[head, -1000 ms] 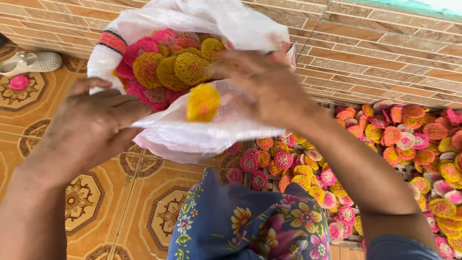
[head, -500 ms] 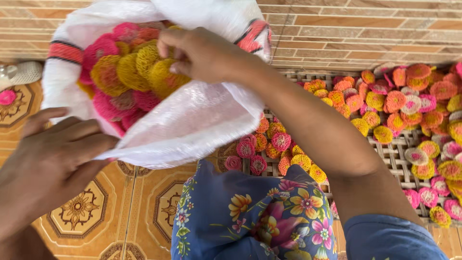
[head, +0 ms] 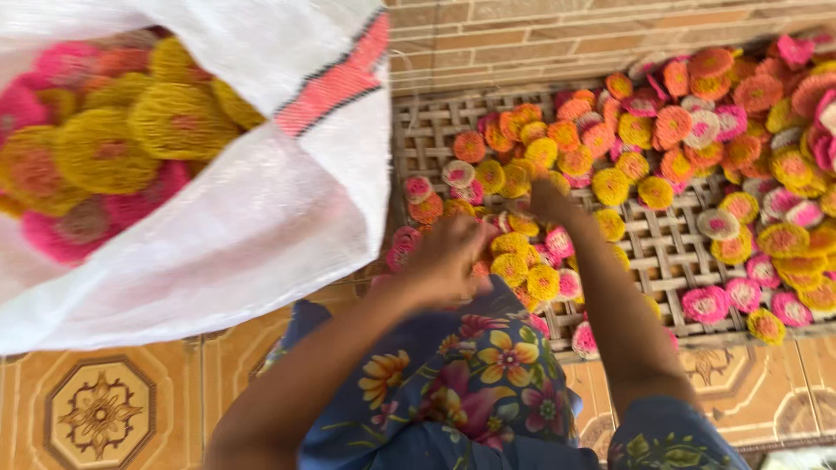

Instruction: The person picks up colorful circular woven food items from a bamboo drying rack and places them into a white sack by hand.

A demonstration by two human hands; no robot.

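Flower-shaped bundles (head: 522,252) in yellow, pink and orange lay in a loose heap on the woven bamboo tray (head: 670,252), which sat on the patterned floor tiles (head: 100,409) against the brick wall (head: 540,35). The heap spread from the tray's near left part up toward its far right corner, where the bundles were packed thickest. At the left, a white woven sack (head: 261,218) with a red and black stripe near its mouth stood open and tilted toward the camera. It was filled with more of the same round bundles (head: 113,148), mostly yellow and pink, crowded up to the opening.

Both hands were down on the heap. Left hand (head: 448,257) rested over the near bundles at the tray's left edge, its fingers curled downward among them, touching pink and yellow ones; motion blur hid whether they gripped anything. Right hand (head: 549,202) lay a little farther in, fingers bent down into the bundles, with yellow and orange ones just beside the fingertips; whether it held one could not be told. Below the arms, floral-print clothing (head: 470,374) covered the person's lap.
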